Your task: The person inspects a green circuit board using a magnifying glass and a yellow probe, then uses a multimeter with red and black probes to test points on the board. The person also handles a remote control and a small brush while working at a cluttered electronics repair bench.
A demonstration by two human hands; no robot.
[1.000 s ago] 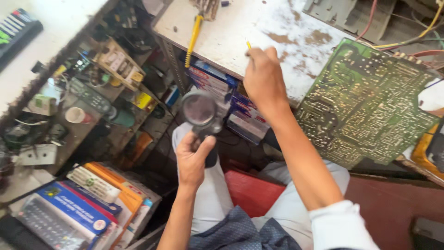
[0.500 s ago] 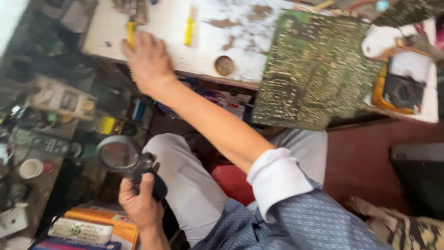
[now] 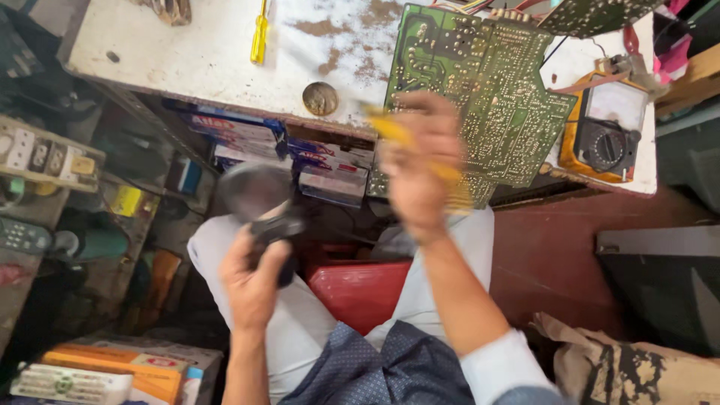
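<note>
My left hand (image 3: 251,281) grips the black handle of a round magnifying glass (image 3: 255,193), held above my lap and blurred by motion. My right hand (image 3: 420,169) is closed on a yellow-handled tool (image 3: 397,133), blurred, just in front of the bench edge. A large green circuit board (image 3: 487,90) lies solder side up on the white worn bench (image 3: 187,60), directly behind my right hand. A second yellow screwdriver (image 3: 259,34) rests on the bench further left.
A yellow-cased analogue meter (image 3: 607,135) sits at the bench's right end with wires. A small round metal disc (image 3: 320,97) lies near the bench edge. Boxes (image 3: 247,135) are stacked under the bench. Cluttered shelves (image 3: 45,172) stand at left, a red stool (image 3: 360,289) beneath me.
My right hand left the far left of the bench and came back toward the circuit board, now holding a yellow tool. The left hand raised the magnifying glass slightly.
</note>
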